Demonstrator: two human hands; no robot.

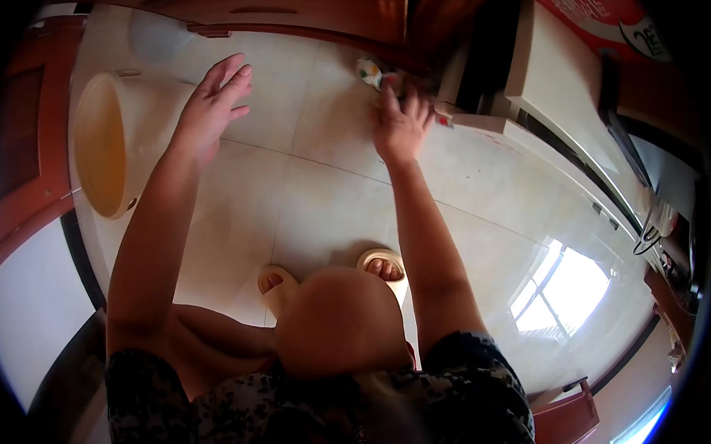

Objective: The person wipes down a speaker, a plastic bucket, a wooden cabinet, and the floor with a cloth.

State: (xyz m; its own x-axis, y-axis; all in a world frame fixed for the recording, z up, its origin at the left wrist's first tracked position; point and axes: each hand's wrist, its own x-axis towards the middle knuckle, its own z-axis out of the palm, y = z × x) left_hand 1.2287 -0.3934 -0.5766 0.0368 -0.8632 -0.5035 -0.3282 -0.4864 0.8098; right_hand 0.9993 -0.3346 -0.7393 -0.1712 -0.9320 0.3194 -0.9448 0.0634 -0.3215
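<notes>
My left hand [216, 100] is raised over the floor, fingers stretched out and apart, with nothing in it. Close by, a cream bin [152, 109] lies tipped on its side, its yellowish inside facing left. On the far floor my right hand [402, 122] reaches down with its fingers spread, slightly blurred at the tips. Just beyond those fingers lies a crumpled white wrapper-like piece [368, 71] with coloured spots. Something reddish beside it is partly hidden by the fingers. A small red and white scrap [444, 119] sits to the right of the hand.
Dark red wooden cabinets [324, 13] border the far side. To the right stands a pale low unit [563, 112] with a red printed package [613, 20] above it. My slippered feet [383, 266] rest on the glossy tiled floor [325, 205]. A greyish, see-through-looking object [157, 35] stands at far left.
</notes>
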